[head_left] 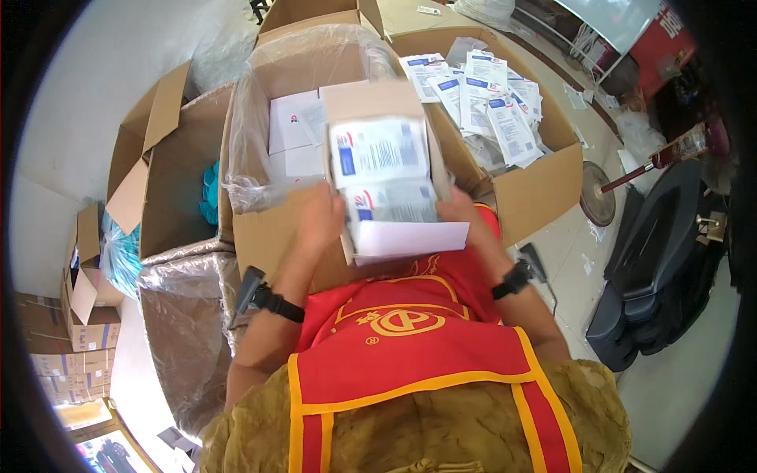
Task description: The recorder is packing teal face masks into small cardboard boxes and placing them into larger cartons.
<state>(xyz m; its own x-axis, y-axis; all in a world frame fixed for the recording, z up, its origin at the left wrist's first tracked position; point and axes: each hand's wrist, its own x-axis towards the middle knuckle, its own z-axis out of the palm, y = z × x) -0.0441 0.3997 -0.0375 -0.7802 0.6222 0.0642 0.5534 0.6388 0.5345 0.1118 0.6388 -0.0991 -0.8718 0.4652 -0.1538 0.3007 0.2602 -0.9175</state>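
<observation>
A small open carton (414,240) is held between my two hands in front of the red apron, its flaps folded outward. White flat packets (380,154) with blue and red print fill it in two visible groups. My left hand (320,219) grips the carton's left side, and my right hand (461,210) grips its right side near the front corner. Both hands and the carton are slightly blurred. Beyond it, a big cardboard box (311,55) lined with clear plastic holds white closed boxes (290,124).
To the right, another large cardboard box (540,193) holds many loose packets (477,98). On the left, a tall box (177,189) contains teal items (210,193). A black chair-like seat (650,268) and a round-based stand (598,193) are at the right.
</observation>
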